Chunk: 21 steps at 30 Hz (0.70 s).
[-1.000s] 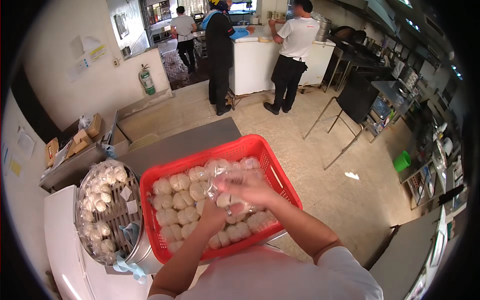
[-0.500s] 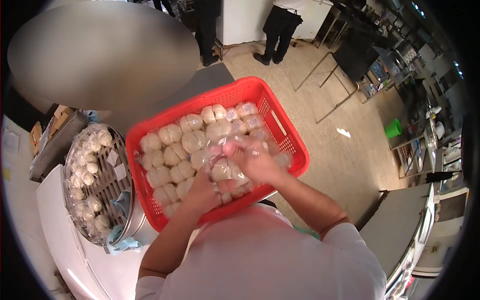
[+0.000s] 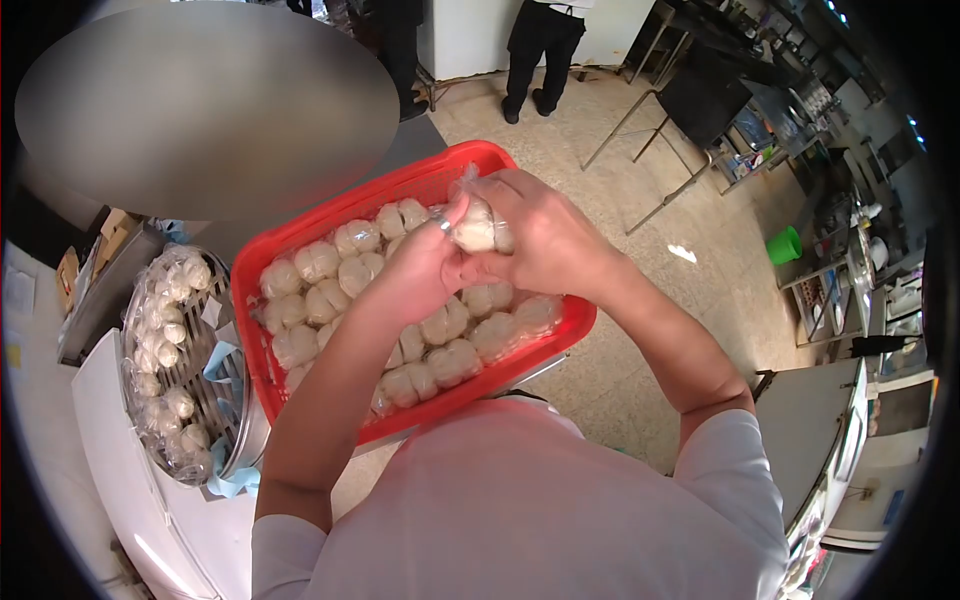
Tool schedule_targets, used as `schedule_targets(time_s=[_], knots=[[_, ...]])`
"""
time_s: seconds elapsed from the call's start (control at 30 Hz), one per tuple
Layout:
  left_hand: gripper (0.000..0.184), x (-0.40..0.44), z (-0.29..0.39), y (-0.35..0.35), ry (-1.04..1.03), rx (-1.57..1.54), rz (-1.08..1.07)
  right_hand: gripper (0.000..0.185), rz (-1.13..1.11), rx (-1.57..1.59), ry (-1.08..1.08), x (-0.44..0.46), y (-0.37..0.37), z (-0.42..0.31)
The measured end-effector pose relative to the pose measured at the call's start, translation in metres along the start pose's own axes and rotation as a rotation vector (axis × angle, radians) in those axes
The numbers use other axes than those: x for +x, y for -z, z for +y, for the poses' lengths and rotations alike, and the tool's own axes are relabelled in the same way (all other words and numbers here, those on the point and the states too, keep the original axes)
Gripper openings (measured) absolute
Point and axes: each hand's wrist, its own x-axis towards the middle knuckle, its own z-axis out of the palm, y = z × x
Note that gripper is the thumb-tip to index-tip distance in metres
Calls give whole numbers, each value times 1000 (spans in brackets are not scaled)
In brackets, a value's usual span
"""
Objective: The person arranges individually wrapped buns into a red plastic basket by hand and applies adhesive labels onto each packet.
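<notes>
Both my hands grip one plastic-wrapped pack of white buns point(image 3: 476, 230) above the far right part of a red perforated basket point(image 3: 430, 408). My left hand point(image 3: 425, 262) wears a ring and closes on the pack's left side. Curled over its right side is my right hand point(image 3: 555, 235). Rows of similar wrapped buns point(image 3: 318, 262) fill the basket below, partly hidden by my hands and forearms.
A round slatted steamer tray point(image 3: 205, 372) with bagged buns and blue strips stands left of the basket. Beyond are a grey table point(image 3: 418, 140), a white counter point(image 3: 480, 45) and two people's legs. A black-topped stand point(image 3: 700, 105) and green bin point(image 3: 784, 245) are at right.
My hands have risen toward the basket's far right side with the wrapped pack between them, now closed more tightly around it. The view has tilted down, and a blue strip on the tray has shifted.
</notes>
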Motion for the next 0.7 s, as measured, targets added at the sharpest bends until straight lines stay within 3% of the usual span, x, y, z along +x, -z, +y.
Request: schedule_targets(time_s=[0.13,0.2,0.27,0.3,0.37,0.47,0.57,0.7], knots=[[57,38,-16,28,91,383,106,65,-112,-100,-196,-13,7,22],[50,69,-52,85,-115,722,81,60,-138,-65,-316,-18,17,42],[39,71,-76,67,-201,1420,254,61,-221,-92,-480,-17,26,48],[39,72,-87,67,-170,1543,210,61,-264,-101,-563,-17,29,50],[40,76,-105,72,-107,1785,122,62,-333,-49,-531,-19,22,56],[41,62,-105,61,-102,1812,161,63,-416,-37,-418,-31,-15,74],[44,49,-98,63,-105,1933,-36,57,-643,-91,-426,-29,-33,62],[53,41,-107,67,-99,1886,184,47,-928,-224,-316,-46,-79,83]])
